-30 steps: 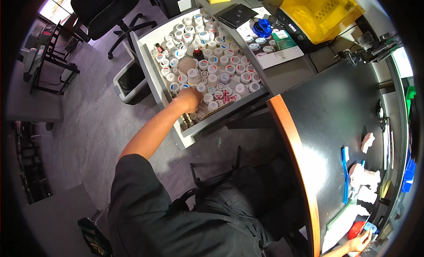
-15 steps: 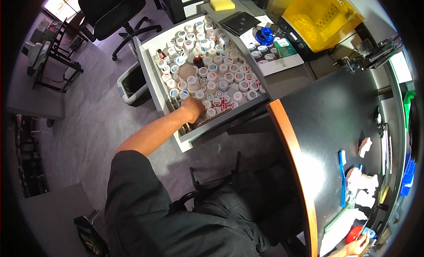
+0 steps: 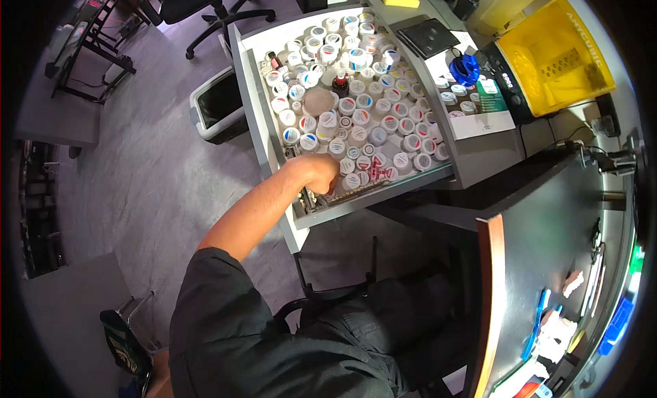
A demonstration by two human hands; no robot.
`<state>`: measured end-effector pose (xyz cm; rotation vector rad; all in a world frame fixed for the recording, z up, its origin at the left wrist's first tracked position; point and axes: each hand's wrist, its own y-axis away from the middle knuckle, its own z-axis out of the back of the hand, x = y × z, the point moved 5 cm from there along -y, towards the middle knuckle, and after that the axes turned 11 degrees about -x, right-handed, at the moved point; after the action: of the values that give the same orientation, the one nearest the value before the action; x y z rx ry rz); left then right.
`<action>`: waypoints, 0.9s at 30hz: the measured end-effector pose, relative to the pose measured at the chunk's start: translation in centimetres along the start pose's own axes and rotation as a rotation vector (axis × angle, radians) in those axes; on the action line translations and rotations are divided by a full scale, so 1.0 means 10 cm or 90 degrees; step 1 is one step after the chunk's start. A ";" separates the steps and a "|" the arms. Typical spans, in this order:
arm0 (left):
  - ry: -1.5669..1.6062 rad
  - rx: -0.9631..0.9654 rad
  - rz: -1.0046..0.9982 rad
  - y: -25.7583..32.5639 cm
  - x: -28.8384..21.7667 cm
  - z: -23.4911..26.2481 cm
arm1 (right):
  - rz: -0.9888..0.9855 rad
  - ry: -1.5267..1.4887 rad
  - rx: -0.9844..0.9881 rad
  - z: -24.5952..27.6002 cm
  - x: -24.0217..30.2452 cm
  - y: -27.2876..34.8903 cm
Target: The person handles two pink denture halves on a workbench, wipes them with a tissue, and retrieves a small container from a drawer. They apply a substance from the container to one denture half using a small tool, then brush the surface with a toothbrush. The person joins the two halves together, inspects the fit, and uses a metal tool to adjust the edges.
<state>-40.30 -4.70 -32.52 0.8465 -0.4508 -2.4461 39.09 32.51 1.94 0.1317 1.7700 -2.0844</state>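
1. Largest first: the black-topped desk (image 3: 554,223) with its wooden edge fills your right side.
2. Now the pulled-out drawer (image 3: 254,104), grey-walled, packed with small containers, sitting ahead of you, left of the desk.
3. Up at the top right, the yellow see-through machine cover (image 3: 562,62) leans into view.
4. Just left of the drawer, there's the waste bin (image 3: 196,107), grey-rimmed and dark inside.
5. And here's your left hand (image 3: 318,171), down in the drawer's near corner, fingers curled and pointing downward! Their tips are hidden, so I cannot tell whether they grasp anything. Your right hand is out of sight, its grip unknown too.
6. Over on the desk lies a blue toothbrush (image 3: 536,324), beside white plaster dental casts (image 3: 556,335).
7. The round beige disc (image 3: 319,101) sits among the containers, farther in than your hand.
8. Just past it stands a dark bottle (image 3: 340,87) with a red cap.
9. Smallest, the white-lidded jars (image 3: 361,117): crowded across the drawer, many lids marked red or blue, some just beside your fingers.
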 end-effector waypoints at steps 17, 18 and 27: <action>-0.175 -0.111 0.058 -0.05 0.09 -0.03 | -0.011 -0.052 0.032 -0.14 0.40 -0.13; -0.178 -0.112 0.056 -0.06 0.05 -0.02 | -0.017 -0.055 0.032 -0.15 0.39 -0.11; -0.333 -0.025 -0.034 -0.10 -0.16 -0.14 | -0.060 -0.095 0.021 -0.03 0.30 0.02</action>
<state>-38.65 -3.18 -33.23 0.1902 -0.5637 -2.7050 36.36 32.05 0.72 -0.0976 1.6829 -2.1302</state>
